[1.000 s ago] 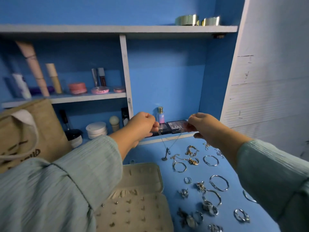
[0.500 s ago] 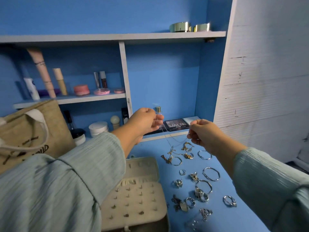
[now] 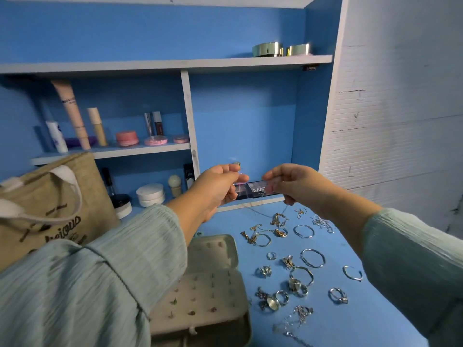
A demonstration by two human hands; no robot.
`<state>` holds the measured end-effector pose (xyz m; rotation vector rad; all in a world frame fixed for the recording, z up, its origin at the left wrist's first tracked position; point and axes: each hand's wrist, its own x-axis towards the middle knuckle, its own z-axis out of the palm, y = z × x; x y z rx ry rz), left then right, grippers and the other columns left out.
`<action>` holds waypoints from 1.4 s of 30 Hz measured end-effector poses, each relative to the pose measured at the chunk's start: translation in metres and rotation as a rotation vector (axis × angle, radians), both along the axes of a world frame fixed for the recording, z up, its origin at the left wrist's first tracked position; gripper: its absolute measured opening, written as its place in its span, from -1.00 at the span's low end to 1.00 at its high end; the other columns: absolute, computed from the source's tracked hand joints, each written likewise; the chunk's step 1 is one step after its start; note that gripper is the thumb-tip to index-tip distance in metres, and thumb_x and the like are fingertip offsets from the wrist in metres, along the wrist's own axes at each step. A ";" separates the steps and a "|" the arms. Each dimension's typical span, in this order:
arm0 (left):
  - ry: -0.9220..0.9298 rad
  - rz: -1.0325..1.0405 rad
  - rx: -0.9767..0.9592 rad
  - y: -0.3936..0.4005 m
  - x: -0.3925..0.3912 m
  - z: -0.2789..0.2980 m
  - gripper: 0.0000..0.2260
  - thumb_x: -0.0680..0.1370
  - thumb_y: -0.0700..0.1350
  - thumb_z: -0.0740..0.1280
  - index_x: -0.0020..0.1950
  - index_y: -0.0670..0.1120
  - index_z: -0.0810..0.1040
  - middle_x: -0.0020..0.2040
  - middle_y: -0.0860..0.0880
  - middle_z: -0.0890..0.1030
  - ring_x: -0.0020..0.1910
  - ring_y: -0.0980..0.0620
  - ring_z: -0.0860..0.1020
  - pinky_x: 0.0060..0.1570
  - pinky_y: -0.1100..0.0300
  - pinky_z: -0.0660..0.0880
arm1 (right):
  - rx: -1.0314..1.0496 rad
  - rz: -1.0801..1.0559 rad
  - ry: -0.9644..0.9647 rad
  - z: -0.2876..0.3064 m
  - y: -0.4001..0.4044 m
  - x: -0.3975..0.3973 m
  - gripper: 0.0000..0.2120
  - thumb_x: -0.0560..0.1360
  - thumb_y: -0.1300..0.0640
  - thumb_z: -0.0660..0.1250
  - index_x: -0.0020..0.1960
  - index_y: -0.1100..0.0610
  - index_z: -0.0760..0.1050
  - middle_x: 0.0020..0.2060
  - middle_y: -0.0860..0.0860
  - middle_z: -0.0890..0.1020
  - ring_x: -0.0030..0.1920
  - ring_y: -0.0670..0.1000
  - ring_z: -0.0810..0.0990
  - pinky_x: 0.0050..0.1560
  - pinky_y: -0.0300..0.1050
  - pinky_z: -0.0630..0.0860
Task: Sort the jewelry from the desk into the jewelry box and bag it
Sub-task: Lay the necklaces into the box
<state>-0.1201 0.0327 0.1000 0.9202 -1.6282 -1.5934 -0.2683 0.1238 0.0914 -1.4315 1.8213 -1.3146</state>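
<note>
Head view: a thin gold chain necklace sags between 2 raised hands, its pendant end trailing onto the blue tabletop. The left hand and right hand each pinch 1 end. Below, silver rings and bangles lie beside the open beige jewelry box.
</note>
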 end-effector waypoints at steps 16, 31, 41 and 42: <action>-0.110 -0.195 -0.132 0.055 0.038 0.028 -0.75 0.56 -0.30 0.21 0.20 -0.06 0.36 -0.27 -0.02 0.59 -0.38 0.12 0.38 -0.36 0.28 0.34 | -0.155 0.039 0.424 0.046 0.035 0.056 -0.78 0.52 0.25 0.25 -0.11 -0.08 0.48 -0.22 -0.15 0.53 -0.40 -0.14 0.44 -0.38 -0.38 0.38; 0.040 -0.099 -0.147 0.052 0.080 0.043 -0.80 0.55 -0.34 0.18 -0.01 -0.03 0.38 -0.32 -0.02 0.57 -0.34 0.13 0.55 -0.27 0.31 0.50 | 0.061 0.150 -0.002 0.039 0.021 0.090 -0.74 0.48 0.27 0.32 0.14 0.07 0.44 -0.18 0.07 0.54 -0.26 -0.02 0.44 -0.27 -0.18 0.41; 0.059 0.003 -0.095 0.027 0.111 0.025 -0.80 0.57 -0.33 0.12 -0.04 -0.05 0.41 -0.35 -0.02 0.41 -0.41 0.09 0.34 -0.31 0.23 0.50 | -0.089 0.123 -0.412 0.038 -0.004 0.104 -0.81 0.56 0.37 0.14 0.02 0.13 0.42 -0.28 0.11 0.50 -0.29 -0.01 0.56 -0.17 -0.14 0.52; 0.045 0.014 -0.102 0.024 0.113 0.021 -0.80 0.57 -0.33 0.13 -0.04 -0.04 0.42 -0.34 -0.02 0.42 -0.41 0.10 0.34 -0.33 0.25 0.49 | -0.077 0.126 -0.412 0.037 -0.007 0.106 -0.81 0.56 0.37 0.13 0.00 0.13 0.43 -0.31 0.10 0.49 -0.31 -0.01 0.53 -0.16 -0.14 0.52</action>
